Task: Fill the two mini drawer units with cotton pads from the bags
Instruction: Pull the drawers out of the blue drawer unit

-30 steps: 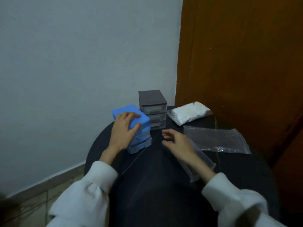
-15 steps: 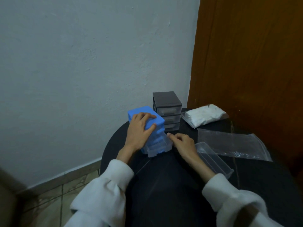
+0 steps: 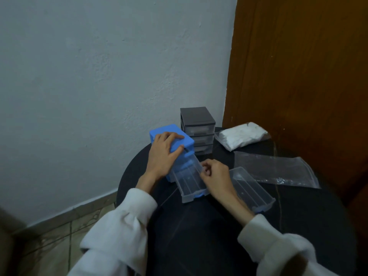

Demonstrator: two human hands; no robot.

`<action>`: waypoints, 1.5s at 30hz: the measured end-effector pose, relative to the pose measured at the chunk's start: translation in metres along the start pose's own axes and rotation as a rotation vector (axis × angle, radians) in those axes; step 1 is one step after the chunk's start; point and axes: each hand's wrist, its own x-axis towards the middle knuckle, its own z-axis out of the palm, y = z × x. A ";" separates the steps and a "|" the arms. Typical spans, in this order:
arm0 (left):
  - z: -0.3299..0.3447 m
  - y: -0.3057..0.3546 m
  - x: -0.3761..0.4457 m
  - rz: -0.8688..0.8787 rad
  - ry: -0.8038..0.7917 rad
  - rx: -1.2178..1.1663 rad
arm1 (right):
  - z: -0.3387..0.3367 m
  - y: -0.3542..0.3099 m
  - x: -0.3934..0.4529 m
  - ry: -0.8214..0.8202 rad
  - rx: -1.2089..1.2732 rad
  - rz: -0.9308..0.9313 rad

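The person's left hand (image 3: 162,155) lies over the top of the blue drawer unit (image 3: 175,142) near the back left edge of the counter (image 3: 199,226), fingers spread on the lid and thumb against its front, apparently to keep the light plastic frame from sliding while a drawer is drawn. The right hand (image 3: 216,176) is curled with its fingertips pinching the right wall of a clear drawer (image 3: 190,182), which sticks far out of the unit toward the near edge, its back end still inside the frame. A second clear drawer (image 3: 252,189) lies loose just right of that hand, empty as far as I can see (probably set out ready for filling). The grey drawer unit (image 3: 198,130) stands just behind the blue one against the wall, its drawers in place. Near the back right edge rests a bag of white cotton pads (image 3: 241,135), and in front of it an emptied, flat clear bag (image 3: 276,168). No pads are visible in either loose drawer yet.
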 end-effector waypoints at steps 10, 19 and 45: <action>-0.002 -0.003 0.002 0.025 -0.002 -0.017 | -0.042 0.027 -0.033 -0.071 -0.297 -0.018; -0.016 -0.009 0.001 -0.024 -0.098 -0.230 | -0.042 0.022 -0.023 -0.065 -0.316 -0.063; -0.010 0.016 -0.106 -0.806 0.376 -0.358 | 0.035 -0.041 0.060 -0.166 -0.411 -0.668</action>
